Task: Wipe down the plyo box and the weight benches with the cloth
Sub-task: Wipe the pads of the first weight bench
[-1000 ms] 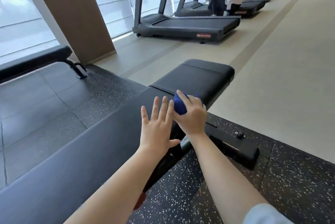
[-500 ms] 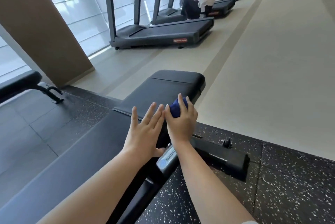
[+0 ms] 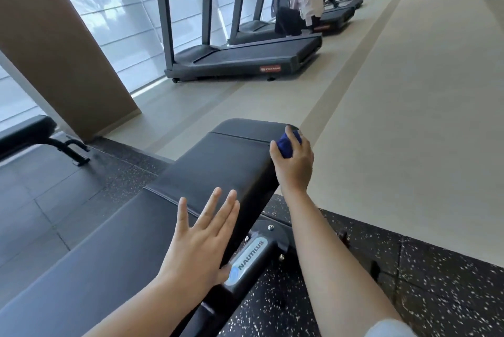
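Centrally: one black padded weight bench [image 3: 218,173], vinyl-covered, in two sections divided by a seam, running from the lower left up to the middle of the view. Right hand [image 3: 296,170]: fingers curled round a small bunched dark-blue cloth [image 3: 286,145], which is held at the right-hand edge of the shorter far pad, near its rounded far corner. Left hand [image 3: 201,244]: fingers straight and spread, holding nothing, laid over the right edge of the longer near pad just short of the seam; whether the palm bears on the vinyl cannot be told. The two hands are well apart along the bench. Beside the left thumb: a black metal bench frame [image 3: 275,241] carrying a silver oval label reading NAUTILUS [image 3: 251,254]. Underfoot: black rubber flooring with white speckles [image 3: 409,282], meeting a pale beige floor [image 3: 409,118] beyond. Far left: a second black padded bench [image 3: 24,129] on a black metal foot. Behind it: a broad brown column [image 3: 62,50] before bright windows. Background: a row of dark grey treadmills [image 3: 245,58], and a person in a pale top [image 3: 302,1] bent beside them.
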A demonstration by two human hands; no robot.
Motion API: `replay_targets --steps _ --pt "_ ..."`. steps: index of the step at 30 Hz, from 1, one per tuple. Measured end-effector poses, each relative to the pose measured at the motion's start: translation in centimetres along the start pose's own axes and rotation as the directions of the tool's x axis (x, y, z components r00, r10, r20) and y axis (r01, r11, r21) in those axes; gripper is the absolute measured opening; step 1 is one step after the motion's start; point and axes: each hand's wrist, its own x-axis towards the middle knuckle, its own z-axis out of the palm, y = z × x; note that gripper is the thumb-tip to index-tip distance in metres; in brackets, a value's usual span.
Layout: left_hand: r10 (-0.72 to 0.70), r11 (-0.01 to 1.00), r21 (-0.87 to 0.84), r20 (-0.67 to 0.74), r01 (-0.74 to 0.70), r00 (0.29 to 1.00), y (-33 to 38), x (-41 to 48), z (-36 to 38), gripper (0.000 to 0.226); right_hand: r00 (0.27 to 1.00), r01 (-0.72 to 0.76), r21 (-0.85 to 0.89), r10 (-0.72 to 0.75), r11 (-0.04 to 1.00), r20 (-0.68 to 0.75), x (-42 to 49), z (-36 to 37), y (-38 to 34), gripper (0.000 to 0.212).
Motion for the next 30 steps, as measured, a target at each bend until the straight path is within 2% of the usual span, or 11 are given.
replay_targets --steps 3,5,8,11,17,20,25,30 --pt "0.028 0.999 0.023 0.100 -0.030 0.995 1.6 1.1 0.3 0.133 0.995 0.092 0.011 -0.091 0.996 -0.044 -5.4 0.1 -1.1 0.048" --pt "0.030 0.999 0.013 0.079 -0.031 0.996 1.5 1.6 0.7 0.128 0.992 0.107 0.020 -0.106 0.994 -0.068 -7.1 0.1 -1.4 0.047" --pt "0.013 1.000 -0.022 0.072 -0.012 0.997 1.1 1.8 0.4 0.112 0.989 0.119 -0.018 -0.120 0.993 -0.088 -4.3 0.7 -0.3 0.046" --pt "-0.021 0.998 -0.066 0.037 0.024 0.999 1.5 1.5 0.7 0.107 0.991 0.121 -0.011 -0.122 0.993 -0.063 -0.4 0.8 0.9 0.048" --pt "-0.025 0.993 -0.112 -0.020 0.023 0.999 1.6 1.7 0.9 0.105 0.993 0.045 0.023 -0.047 0.999 0.107 5.9 0.1 2.5 0.048" --pt "-0.022 0.994 -0.111 -0.014 0.020 1.000 1.6 1.8 0.8 0.104 0.998 0.037 0.071 -0.040 0.997 0.045 3.3 -0.1 1.9 0.050" --pt "-0.030 0.992 -0.123 -0.015 0.028 0.999 1.6 1.8 0.9 0.104 0.994 0.104 0.120 -0.098 0.987 -0.054 -4.8 -0.2 0.6 0.046" --pt "-0.026 0.992 -0.125 -0.017 0.024 1.000 1.7 1.7 0.9 0.103 0.988 0.144 0.082 -0.140 0.986 -0.061 -2.7 0.1 1.1 0.043"
